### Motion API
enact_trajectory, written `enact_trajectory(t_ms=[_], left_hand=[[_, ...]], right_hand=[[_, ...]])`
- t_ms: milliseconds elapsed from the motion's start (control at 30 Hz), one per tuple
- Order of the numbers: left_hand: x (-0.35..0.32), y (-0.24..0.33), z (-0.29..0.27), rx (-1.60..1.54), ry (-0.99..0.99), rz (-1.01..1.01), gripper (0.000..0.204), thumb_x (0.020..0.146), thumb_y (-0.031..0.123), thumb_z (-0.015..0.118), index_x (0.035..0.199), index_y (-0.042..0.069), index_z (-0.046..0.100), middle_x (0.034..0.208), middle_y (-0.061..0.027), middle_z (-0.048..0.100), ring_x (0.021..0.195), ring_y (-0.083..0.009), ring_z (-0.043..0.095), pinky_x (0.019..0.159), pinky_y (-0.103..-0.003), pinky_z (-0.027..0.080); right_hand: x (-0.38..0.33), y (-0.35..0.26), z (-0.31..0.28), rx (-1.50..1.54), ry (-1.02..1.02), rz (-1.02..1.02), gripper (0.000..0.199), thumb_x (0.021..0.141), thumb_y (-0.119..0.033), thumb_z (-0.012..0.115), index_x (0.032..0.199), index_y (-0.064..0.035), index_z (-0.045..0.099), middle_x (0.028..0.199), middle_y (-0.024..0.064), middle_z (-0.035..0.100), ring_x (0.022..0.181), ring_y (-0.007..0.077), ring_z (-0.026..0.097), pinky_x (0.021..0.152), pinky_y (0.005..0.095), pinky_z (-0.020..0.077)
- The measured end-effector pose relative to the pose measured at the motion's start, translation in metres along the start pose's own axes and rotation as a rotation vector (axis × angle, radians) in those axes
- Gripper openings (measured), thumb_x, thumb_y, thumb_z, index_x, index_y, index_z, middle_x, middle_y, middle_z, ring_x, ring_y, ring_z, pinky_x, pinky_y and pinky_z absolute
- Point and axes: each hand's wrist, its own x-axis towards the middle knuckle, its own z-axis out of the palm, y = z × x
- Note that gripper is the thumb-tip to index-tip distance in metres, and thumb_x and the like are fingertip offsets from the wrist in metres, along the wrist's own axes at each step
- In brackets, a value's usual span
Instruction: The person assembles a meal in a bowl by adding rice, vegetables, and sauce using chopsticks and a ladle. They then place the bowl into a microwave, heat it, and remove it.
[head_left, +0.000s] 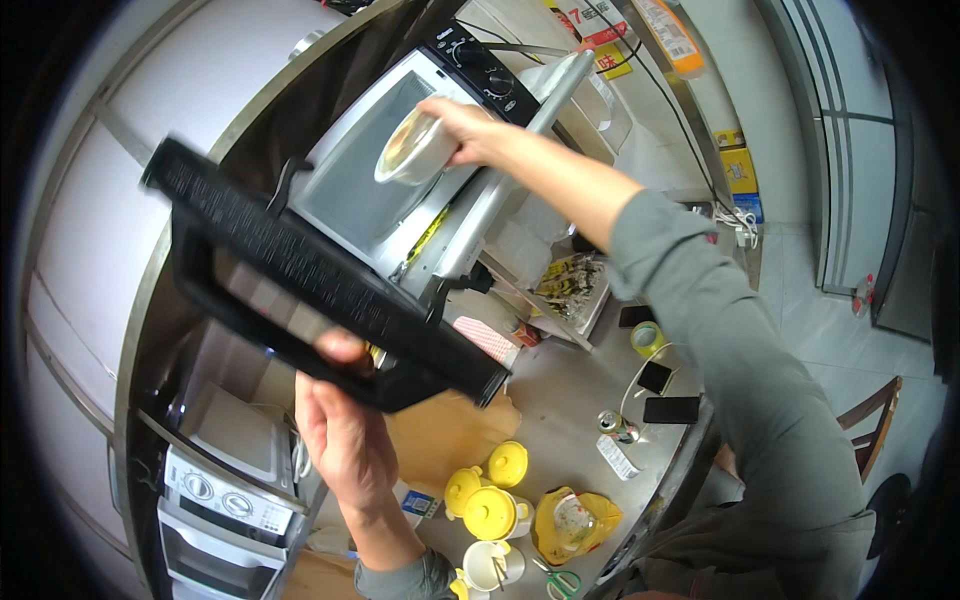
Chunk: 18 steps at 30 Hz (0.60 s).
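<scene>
My right hand [462, 128] grips a round white bowl [418, 155] by its rim, tilted, at the mouth of an open microwave [350, 150]. What the bowl holds is blurred. The microwave's black door [300, 255] stands swung out toward me. My left hand [350, 435] is closed on the door's handle [265, 335], its thumb showing through the gap. Two dials sit on the black control panel [485, 78] beside the opening.
Below, a metal counter [560, 400] bears yellow-lidded pots [492, 512], a yellow bag [575, 525], green-handled scissors [562, 583], a can [615, 425], a phone [671, 410] and a roll of tape [648, 338]. A second white appliance with dials [225, 495] stands at lower left.
</scene>
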Motion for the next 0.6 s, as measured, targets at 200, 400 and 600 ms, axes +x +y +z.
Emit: enact_trajectory(t_ms=[200, 400, 600], left_hand=[[-0.011, -0.005, -0.014, -0.112, -0.047, -0.034, 0.036, 0.105, 0.034, 0.051, 0.122, 0.003, 0.051, 0.114, -0.0068, 0.059, 0.105, -0.0173, 0.06, 0.095, -0.034, 0.049], [-0.011, -0.009, -0.01, -0.042, -0.048, 0.029, 0.037, 0.106, 0.035, 0.049, 0.119, 0.001, 0.054, 0.114, -0.0089, 0.06, 0.107, -0.0189, 0.059, 0.097, -0.034, 0.047], [0.004, -0.026, 0.01, -0.152, -0.061, 0.036, 0.038, 0.107, 0.038, 0.043, 0.118, 0.003, 0.049, 0.109, -0.0064, 0.056, 0.106, -0.02, 0.059, 0.098, -0.036, 0.046]], right_hand=[[0.101, 0.047, 0.003, -0.406, 0.389, -0.012, 0.051, 0.081, -0.03, 0.073, 0.115, 0.0085, 0.065, 0.119, 0.024, 0.066, 0.104, 0.0364, 0.068, 0.078, 0.0542, 0.0598], [0.103, 0.061, 0.015, -1.251, 0.43, -0.117, 0.043, 0.091, -0.035, 0.05, 0.107, -0.0029, 0.074, 0.113, 0.0172, 0.072, 0.11, 0.0284, 0.069, 0.086, 0.0393, 0.0559], [0.085, 0.064, 0.001, -1.746, 0.327, -0.246, 0.055, 0.097, -0.048, 0.045, 0.106, -0.0023, 0.074, 0.111, 0.0226, 0.071, 0.105, 0.039, 0.069, 0.088, 0.047, 0.0542]])
